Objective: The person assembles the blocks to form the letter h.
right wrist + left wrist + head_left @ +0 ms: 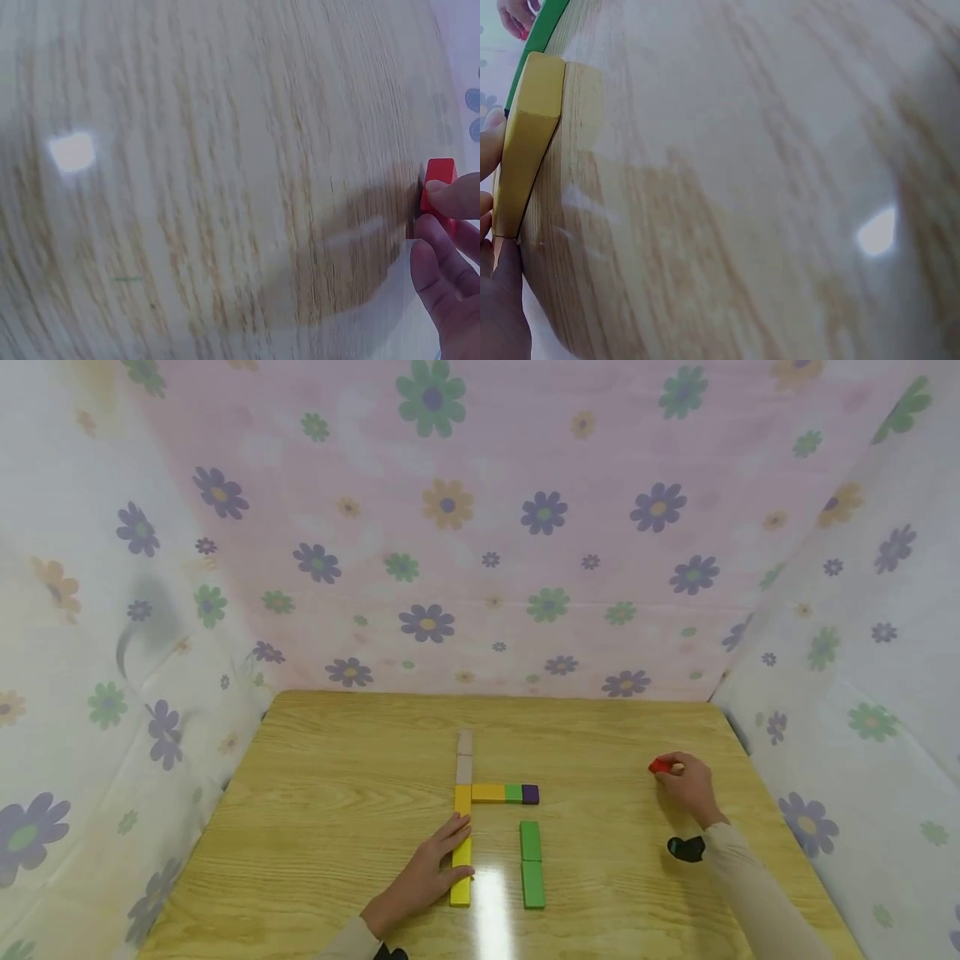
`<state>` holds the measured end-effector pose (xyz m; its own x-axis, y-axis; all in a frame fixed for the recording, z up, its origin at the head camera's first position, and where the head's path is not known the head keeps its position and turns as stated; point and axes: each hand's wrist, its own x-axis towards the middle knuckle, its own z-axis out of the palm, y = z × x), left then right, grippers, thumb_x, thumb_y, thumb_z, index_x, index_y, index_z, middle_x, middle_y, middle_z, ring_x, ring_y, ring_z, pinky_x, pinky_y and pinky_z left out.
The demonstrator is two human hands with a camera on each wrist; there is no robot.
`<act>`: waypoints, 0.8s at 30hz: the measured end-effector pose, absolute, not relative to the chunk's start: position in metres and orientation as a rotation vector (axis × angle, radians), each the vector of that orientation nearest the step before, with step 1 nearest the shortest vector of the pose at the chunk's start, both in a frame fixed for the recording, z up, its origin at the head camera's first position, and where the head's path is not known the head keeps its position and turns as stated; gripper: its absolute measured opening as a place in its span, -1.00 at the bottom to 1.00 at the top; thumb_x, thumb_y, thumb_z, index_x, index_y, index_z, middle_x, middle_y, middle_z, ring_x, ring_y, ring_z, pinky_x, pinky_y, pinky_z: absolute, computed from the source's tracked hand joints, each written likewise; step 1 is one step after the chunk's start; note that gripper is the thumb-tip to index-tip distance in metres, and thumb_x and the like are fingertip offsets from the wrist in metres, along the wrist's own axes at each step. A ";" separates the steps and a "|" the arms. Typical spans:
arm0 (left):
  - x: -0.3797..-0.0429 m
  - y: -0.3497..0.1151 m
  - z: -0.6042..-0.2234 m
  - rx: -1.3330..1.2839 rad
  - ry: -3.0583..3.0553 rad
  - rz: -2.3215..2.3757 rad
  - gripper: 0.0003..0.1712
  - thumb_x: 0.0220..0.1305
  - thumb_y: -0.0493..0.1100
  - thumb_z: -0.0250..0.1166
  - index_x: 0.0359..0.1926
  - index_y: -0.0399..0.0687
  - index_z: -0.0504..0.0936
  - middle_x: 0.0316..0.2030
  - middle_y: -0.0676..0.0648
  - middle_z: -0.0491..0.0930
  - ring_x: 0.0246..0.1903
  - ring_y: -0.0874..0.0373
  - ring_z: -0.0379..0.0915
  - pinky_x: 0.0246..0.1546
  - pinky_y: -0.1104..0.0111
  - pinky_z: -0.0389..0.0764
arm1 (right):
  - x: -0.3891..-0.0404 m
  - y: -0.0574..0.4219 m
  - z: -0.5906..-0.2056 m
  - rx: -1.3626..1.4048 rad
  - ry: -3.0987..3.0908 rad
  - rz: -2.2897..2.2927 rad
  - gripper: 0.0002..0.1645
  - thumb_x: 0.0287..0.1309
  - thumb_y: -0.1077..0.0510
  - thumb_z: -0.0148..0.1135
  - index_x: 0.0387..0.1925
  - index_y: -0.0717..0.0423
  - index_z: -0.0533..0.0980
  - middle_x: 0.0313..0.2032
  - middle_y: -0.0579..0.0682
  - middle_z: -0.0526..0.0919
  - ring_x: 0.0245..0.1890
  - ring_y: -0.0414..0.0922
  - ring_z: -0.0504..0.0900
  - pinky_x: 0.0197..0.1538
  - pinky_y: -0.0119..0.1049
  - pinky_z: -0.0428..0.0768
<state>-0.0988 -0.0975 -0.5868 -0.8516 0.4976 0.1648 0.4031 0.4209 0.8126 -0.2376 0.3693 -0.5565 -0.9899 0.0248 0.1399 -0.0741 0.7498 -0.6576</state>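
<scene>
Now | right hand (pixel 690 785) pinches small red block (pixel 660 766) | glossy, squarish

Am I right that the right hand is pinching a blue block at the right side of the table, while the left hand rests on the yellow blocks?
Not quite: the block is red, not blue, as the head view and right wrist view both show. The rest holds: the right hand pinches it at the right side of the table, and the left hand rests on the yellow blocks.

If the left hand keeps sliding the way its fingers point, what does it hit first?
The left hand rests on the yellow block, fingers aimed up and right. Next in that line is probably the green block, though the angle is hard to judge.
</scene>
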 end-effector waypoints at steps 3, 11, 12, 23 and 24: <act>-0.099 -0.097 -0.586 0.808 2.559 1.421 -0.26 0.29 -0.06 0.24 0.35 -0.36 0.22 0.42 -0.17 0.05 0.41 -0.11 -0.16 0.26 0.05 0.21 | -0.235 0.364 -0.553 0.064 -2.824 1.091 -0.67 0.09 0.36 0.28 -0.08 0.43 0.53 -0.14 0.45 0.53 -0.30 0.21 0.62 -0.49 -0.35 0.53; -0.099 -0.097 -0.586 0.811 2.570 1.403 -0.26 0.28 -0.06 0.24 0.35 -0.34 0.22 0.42 -0.16 0.06 0.41 -0.11 -0.15 0.26 0.05 0.21 | -0.229 0.350 -0.547 0.172 -2.829 1.114 -0.66 0.10 0.37 0.29 -0.05 0.41 0.54 -0.08 0.42 0.53 -0.29 0.21 0.62 -0.46 -0.31 0.58; -0.099 -0.097 -0.586 0.811 2.571 1.404 -0.26 0.28 -0.06 0.25 0.35 -0.34 0.22 0.42 -0.16 0.06 0.41 -0.10 -0.15 0.26 0.05 0.21 | -0.228 0.349 -0.548 0.189 -2.824 1.119 -0.66 0.10 0.37 0.29 -0.06 0.40 0.54 -0.08 0.41 0.54 -0.30 0.19 0.62 -0.46 -0.32 0.58; -0.099 -0.098 -0.589 0.794 2.591 1.391 -0.24 0.27 -0.01 0.24 0.35 -0.31 0.23 0.42 -0.13 0.07 0.41 -0.09 -0.14 0.25 0.05 0.22 | -0.218 0.324 -0.542 0.317 -2.807 1.211 -0.68 0.06 0.36 0.33 -0.09 0.35 0.56 -0.09 0.33 0.55 -0.35 0.10 0.62 -0.44 -0.32 0.57; -0.099 -0.098 -0.589 0.794 2.593 1.391 -0.24 0.27 0.00 0.24 0.35 -0.31 0.23 0.42 -0.13 0.07 0.41 -0.09 -0.14 0.25 0.05 0.22 | -0.218 0.322 -0.541 0.321 -2.805 1.217 -0.68 0.05 0.36 0.34 -0.10 0.34 0.57 -0.09 0.33 0.56 -0.35 0.09 0.62 -0.43 -0.33 0.58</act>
